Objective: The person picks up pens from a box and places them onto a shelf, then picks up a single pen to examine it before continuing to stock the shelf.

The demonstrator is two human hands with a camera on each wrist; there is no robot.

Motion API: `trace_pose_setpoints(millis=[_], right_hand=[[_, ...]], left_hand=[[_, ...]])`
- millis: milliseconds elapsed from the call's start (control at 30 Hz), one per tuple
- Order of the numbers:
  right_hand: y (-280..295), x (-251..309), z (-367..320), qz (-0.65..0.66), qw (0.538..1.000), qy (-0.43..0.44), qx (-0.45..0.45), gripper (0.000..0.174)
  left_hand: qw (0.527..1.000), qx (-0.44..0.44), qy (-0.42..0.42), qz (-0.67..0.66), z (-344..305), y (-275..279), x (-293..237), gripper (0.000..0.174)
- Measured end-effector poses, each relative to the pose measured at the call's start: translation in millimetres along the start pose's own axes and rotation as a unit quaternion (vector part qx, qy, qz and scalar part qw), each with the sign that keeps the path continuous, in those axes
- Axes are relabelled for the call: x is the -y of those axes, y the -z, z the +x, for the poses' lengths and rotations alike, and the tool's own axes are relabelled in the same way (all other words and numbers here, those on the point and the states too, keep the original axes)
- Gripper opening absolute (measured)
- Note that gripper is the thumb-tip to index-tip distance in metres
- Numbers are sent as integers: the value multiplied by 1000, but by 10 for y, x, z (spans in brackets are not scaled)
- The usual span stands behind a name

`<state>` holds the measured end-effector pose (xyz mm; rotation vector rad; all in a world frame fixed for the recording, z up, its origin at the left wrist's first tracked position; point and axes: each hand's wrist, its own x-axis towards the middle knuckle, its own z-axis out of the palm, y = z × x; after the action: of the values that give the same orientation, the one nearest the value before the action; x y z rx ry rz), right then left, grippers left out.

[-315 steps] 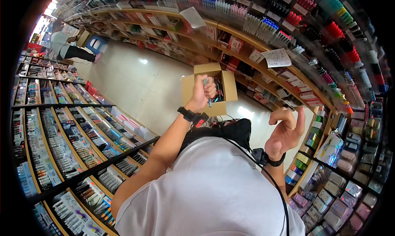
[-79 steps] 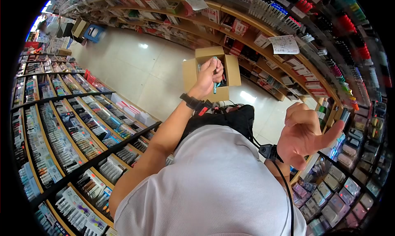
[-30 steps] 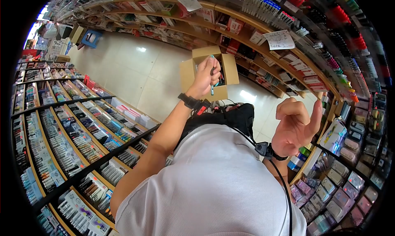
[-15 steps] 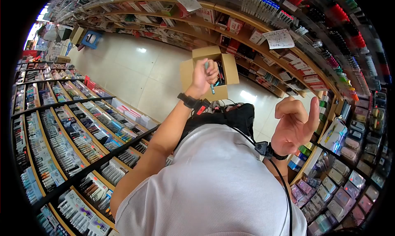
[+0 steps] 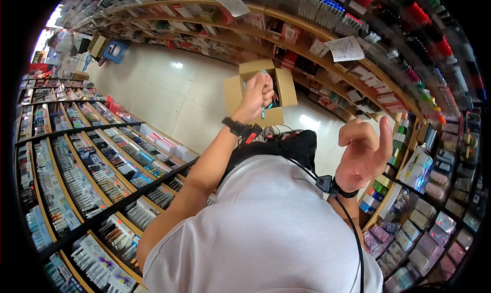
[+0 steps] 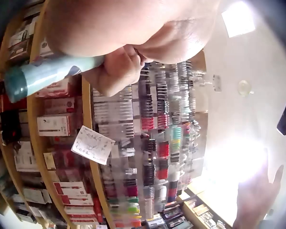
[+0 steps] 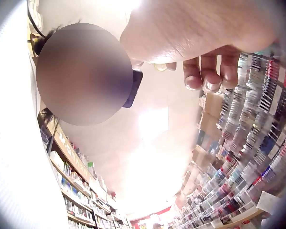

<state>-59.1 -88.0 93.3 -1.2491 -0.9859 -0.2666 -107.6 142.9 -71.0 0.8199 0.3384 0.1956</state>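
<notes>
My left hand [image 5: 254, 98] grips a teal pen [image 5: 263, 112] in curled fingers, over the open cardboard box [image 5: 288, 87]. In the left wrist view the pen [image 6: 42, 78] sticks out of the fist, showing a rounded, translucent end and dark patches; its other part is hidden in the hand. Several pens lie inside the box, partly covered by the hand. Held up at the right, my right hand [image 5: 362, 157] has nothing in it. One finger points up while the others bend loosely, and the right wrist view shows the fingertips [image 7: 210, 86] hanging bent.
Long slanted racks of pens [image 5: 97, 175] run along the left. Curved shelves [image 5: 307, 45] with boxed goods and pens stand ahead, and packaged cases [image 5: 424, 231] fill the right side. A blue stool [image 5: 113, 51] is farther up the aisle. A black cable [image 5: 353, 231] runs past my right arm.
My left hand keeps the pen over the box and has turned slightly at the wrist in the last half second. The right hand is farther left and more upright than 2.6 s ago.
</notes>
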Motion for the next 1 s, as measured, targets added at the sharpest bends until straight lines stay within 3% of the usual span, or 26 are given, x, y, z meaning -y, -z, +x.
trace_pose_setpoints(millis=[33, 67, 100, 200, 267, 467, 500, 633, 700, 733, 800, 833, 867, 933, 1000], right_hand=[[21, 18, -63, -13, 1000, -20, -15, 99], [-20, -15, -59, -10, 999, -24, -33, 96], [-18, -34, -56, -7, 999, -38, -27, 94], [-44, -50, -49, -20, 996, -75, -36, 103], [-7, -149, -67, -34, 996, -72, -34, 102], [85, -321, -15, -18, 989, -136, 53, 101], [88, -333, 8, -22, 985, -154, 72, 97], [125, -577, 37, -66, 953, -228, 187, 53], [128, -713, -8, -124, 932, -237, 246, 48], [129, -766, -27, -162, 914, -254, 274, 48], [167, -1027, -175, -239, 869, -249, 354, 51], [153, -1084, -190, -230, 858, -251, 384, 53], [145, -1067, -147, -255, 813, -278, 444, 55], [101, -1303, -365, -231, 806, -261, 479, 66], [-1, -1650, -735, -198, 784, -249, 532, 67]], left_hand=[[999, -23, -11, 19, -9, -27, -23, 40], [982, -84, -107, 128, -31, -145, 44, 40], [998, -55, -20, 18, 8, 25, 103, 40], [997, -22, 22, -65, 24, 75, 118, 46], [997, 22, 0, -76, 77, 134, 151, 48], [999, -28, 1, 18, 29, 115, 19, 45], [999, -37, -7, 37, 13, 127, -8, 44], [985, -61, -76, 141, -27, 237, -22, 39], [970, -47, -120, 205, -40, 260, 11, 37], [961, -26, -142, 236, -9, 308, 48, 36], [898, 23, -146, 414, -68, 347, -3, 28], [805, 54, -240, 540, -157, 236, -78, 23], [685, 86, -338, 639, -274, 123, -152, 20], [737, 106, -250, 619, -480, 129, -161, 20], [732, 105, -98, 666, -631, 270, -117, 26]])
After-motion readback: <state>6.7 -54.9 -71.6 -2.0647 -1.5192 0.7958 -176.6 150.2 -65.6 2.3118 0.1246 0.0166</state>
